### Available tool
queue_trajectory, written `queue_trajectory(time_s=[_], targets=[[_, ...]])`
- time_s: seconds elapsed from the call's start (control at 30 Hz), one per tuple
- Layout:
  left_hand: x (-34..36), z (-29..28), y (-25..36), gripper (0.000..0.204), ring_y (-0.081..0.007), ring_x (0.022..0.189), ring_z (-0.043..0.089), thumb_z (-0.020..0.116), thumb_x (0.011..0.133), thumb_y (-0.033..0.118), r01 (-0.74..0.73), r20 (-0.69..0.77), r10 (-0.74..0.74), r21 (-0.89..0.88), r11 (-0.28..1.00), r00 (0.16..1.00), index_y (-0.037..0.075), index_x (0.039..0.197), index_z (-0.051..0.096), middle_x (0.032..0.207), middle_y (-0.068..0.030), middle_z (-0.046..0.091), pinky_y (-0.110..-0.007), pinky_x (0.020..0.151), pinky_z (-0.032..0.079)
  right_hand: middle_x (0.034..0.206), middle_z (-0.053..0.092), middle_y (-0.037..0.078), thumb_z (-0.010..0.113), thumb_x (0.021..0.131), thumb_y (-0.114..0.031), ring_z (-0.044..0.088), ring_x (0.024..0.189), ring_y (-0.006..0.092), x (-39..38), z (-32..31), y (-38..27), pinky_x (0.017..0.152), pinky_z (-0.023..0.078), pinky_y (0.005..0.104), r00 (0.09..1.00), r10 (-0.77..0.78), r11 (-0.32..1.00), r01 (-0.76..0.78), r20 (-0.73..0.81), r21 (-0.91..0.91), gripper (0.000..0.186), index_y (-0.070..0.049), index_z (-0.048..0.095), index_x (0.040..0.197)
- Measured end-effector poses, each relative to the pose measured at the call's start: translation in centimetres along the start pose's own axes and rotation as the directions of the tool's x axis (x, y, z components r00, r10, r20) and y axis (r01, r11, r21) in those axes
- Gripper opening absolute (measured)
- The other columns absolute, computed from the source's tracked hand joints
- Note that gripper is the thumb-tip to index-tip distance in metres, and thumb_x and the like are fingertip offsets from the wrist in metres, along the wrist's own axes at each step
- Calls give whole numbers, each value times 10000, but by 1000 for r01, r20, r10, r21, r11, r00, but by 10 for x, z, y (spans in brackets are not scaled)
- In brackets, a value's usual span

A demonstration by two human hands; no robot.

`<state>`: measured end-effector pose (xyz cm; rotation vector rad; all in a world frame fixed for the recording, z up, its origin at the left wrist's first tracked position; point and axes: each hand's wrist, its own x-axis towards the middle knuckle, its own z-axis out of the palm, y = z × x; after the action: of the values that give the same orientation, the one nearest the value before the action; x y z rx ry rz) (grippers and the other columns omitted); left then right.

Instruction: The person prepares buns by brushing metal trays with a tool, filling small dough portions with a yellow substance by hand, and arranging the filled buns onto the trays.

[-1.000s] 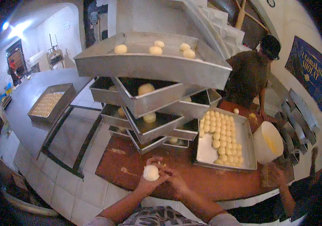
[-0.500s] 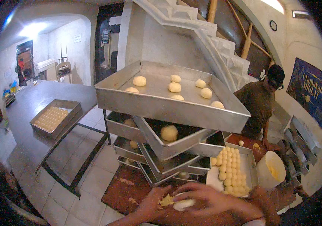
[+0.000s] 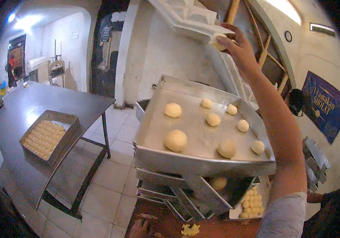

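My right hand (image 3: pixel 239 49) is raised high at the end of a stretched arm, above the far right side of the top metal tray (image 3: pixel 150 119). Its fingers are closed around a pale dough ball (image 3: pixel 217 42). Several dough balls (image 3: pixel 176 141) of differing sizes sit spaced apart in that tray. At the lower edge, a partly visible shape that looks like my left hand (image 3: pixel 139 229) is over the red-brown worktop (image 3: pixel 162 224); its fingers cannot be made out. A small heap of yellow crumbly filling (image 3: pixel 190 230) lies on the worktop.
Below the top tray, more metal trays (image 3: pixel 162 184) are stacked crosswise. A tray of small dough balls (image 3: pixel 252 202) stands at lower right. Left, a metal table (image 3: pixel 55 97) holds another filled tray (image 3: pixel 74 125). A co-worker's dark cap (image 3: pixel 296 101) shows behind my arm.
My right hand has risen from the worktop with a dough ball. My left hand has withdrawn toward the lower edge, leaving yellow filling on the worktop. The view has shifted, showing more of the top tray.
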<state>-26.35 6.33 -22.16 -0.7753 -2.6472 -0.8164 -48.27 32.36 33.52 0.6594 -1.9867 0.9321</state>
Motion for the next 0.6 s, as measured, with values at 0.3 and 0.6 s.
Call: queue_trajectory(time_s=[0.3,0.6], targets=[[8,-28,1,456,-390,920,460,548,761,202,-25,87,31,-67,997,996,4,1162,457,1090,-208,463,-435,775,430,1279,433,172,552,838,-338,436,1150,300,-30,115,112,920,386,359,810,350,737,73,471,-672,598,-50,336,1316],[11,-32,17,500,-389,1047,432,480,847,255,130,206,-119,-41,991,971,9,1269,374,1189,-224,420,-456,868,397,1423,182,196,352,900,-461,237,1302,295,-55,126,164,1060,218,375,520,333,839,217,786,-499,654,2,240,1349]])
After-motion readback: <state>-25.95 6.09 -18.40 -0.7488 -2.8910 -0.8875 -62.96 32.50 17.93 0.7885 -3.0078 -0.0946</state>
